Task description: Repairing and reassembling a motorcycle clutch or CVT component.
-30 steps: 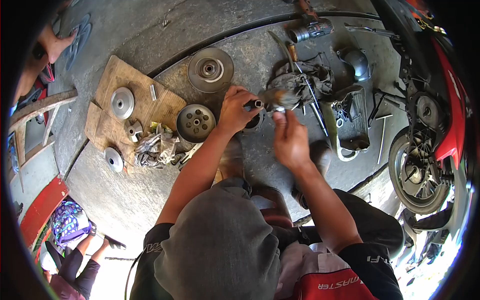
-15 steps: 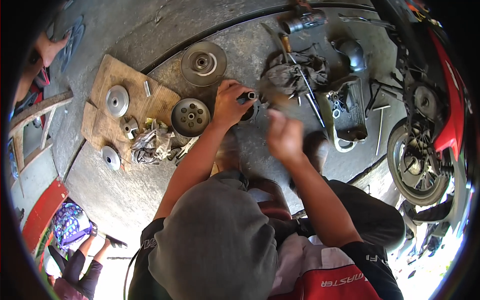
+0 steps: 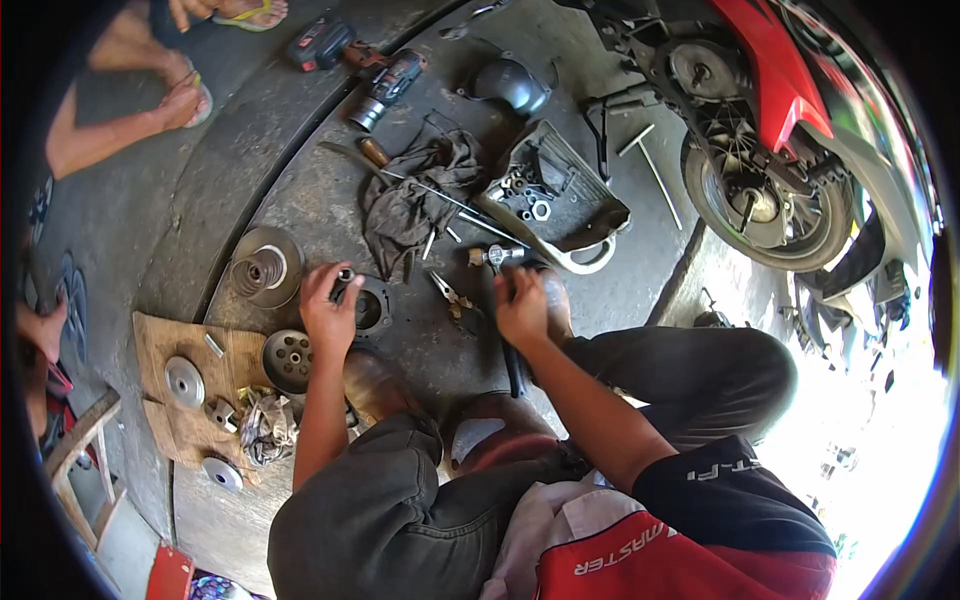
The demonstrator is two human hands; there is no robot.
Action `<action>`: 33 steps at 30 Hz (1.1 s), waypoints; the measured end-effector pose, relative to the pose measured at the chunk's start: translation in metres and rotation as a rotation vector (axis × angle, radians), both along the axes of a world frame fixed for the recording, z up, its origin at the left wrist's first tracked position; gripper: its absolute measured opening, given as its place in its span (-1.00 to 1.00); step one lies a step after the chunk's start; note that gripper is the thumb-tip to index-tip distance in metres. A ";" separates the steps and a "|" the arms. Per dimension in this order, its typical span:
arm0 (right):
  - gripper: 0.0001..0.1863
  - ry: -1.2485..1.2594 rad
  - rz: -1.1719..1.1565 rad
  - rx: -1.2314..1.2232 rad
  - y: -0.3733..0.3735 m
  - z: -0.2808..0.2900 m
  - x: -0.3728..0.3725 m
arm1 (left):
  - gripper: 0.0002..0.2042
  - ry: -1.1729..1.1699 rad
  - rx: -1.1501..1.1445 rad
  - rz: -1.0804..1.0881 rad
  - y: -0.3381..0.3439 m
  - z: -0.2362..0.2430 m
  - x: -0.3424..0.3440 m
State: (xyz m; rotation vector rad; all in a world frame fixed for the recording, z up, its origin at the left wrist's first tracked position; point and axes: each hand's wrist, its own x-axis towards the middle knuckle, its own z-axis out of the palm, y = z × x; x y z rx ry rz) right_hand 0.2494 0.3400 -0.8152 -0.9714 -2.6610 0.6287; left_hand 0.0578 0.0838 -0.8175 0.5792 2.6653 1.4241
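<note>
My left hand [image 3: 330,312] is closed round a short dark socket [image 3: 346,275] whose hollow end points up. It is held at the edge of a dark round metal housing [image 3: 372,306] on the floor. My right hand [image 3: 522,308] is closed on a hammer [image 3: 515,372]; its metal head [image 3: 497,256] shows beyond the fingers and the dark handle hangs below. Between the hands lie pliers [image 3: 447,291]. To the left of my left hand are a pulley with a spring [image 3: 267,268] and a dark drum with round holes [image 3: 287,360].
Cardboard [image 3: 160,350] with metal discs lies at left. Ahead are a dark rag [image 3: 425,180], a cordless drill [image 3: 390,85], a tray of nuts and bolts [image 3: 590,215] and a rounded cover [image 3: 512,85]. A red motorcycle [image 3: 770,80] stands right. Another person's hands [image 3: 180,100] are at upper left.
The view has turned, so the floor things sit further left and lower. My right hand, blurred before, is now sharp, with the hammer plain in it. My left hand still holds the socket.
</note>
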 end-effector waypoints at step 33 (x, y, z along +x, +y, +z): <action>-0.94 0.446 -0.436 -0.409 0.196 -0.008 -0.063 | -0.54 -0.198 -0.623 -0.116 -0.012 0.015 -0.013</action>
